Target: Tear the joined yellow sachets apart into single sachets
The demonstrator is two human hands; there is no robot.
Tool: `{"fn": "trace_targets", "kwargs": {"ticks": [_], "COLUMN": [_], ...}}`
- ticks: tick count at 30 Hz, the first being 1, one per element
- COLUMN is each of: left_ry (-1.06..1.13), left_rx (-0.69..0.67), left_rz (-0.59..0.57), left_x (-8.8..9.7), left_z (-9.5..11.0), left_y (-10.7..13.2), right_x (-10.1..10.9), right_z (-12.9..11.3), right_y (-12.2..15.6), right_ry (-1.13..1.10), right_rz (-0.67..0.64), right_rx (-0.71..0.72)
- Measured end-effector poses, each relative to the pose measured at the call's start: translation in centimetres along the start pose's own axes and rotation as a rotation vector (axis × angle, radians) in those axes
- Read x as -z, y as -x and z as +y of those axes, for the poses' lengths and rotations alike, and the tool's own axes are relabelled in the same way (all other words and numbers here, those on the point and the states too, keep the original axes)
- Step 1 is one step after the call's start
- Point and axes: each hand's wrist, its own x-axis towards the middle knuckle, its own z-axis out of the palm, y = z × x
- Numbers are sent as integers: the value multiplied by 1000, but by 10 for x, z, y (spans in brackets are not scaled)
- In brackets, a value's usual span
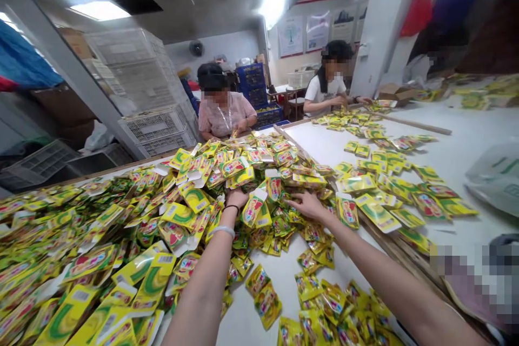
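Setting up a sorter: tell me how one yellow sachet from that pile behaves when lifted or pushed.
Probably light and floppy: the sachets lie thin and flat, some bent. Likely slippery: the glossy film shines and they slump over the table in loose heaps. Being flat, it should slide, not roll.

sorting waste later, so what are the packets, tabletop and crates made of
Packets: thin glossy printed film, plastic or foil laminate by the shine and creases. Tabletop: smooth white matte sheet, probably laminate or painted board. Crates: white moulded plastic, judging by the lattice walls.
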Motion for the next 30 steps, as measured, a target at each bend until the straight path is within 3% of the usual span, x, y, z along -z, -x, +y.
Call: {"fn": "trace_targets", "kwargs": {"ticks": [4,10,16,21,24,27,30], "left_ry": [-79,-176,-195,-119,-46,41,176], "left_rx": [-43,-137,-228,-332,-392,-444,-503], "left_rz": [-93,-223,-353,-378,-410,-424,-292], "left_x": [-3,-4,-8,-14,-2,25,47], "left_z": [-4,-4,6,21,27,30,37], "left_y": [11,45,95,144,161,181,220], "right_x": [-5,-16,-18,-16,-10,5,22], "right_z": [-10,-36,-48,-43,-39,-31,-23], "right_y": [17,76,131,161,177,193,210], "right_ry": [-24,-68,-118,-134,-146,-168,-232], "right_rz": [-44,-103,-182,-163,-146,-63,129], "right_rx": [62,203,293,227,189,180,156]}}
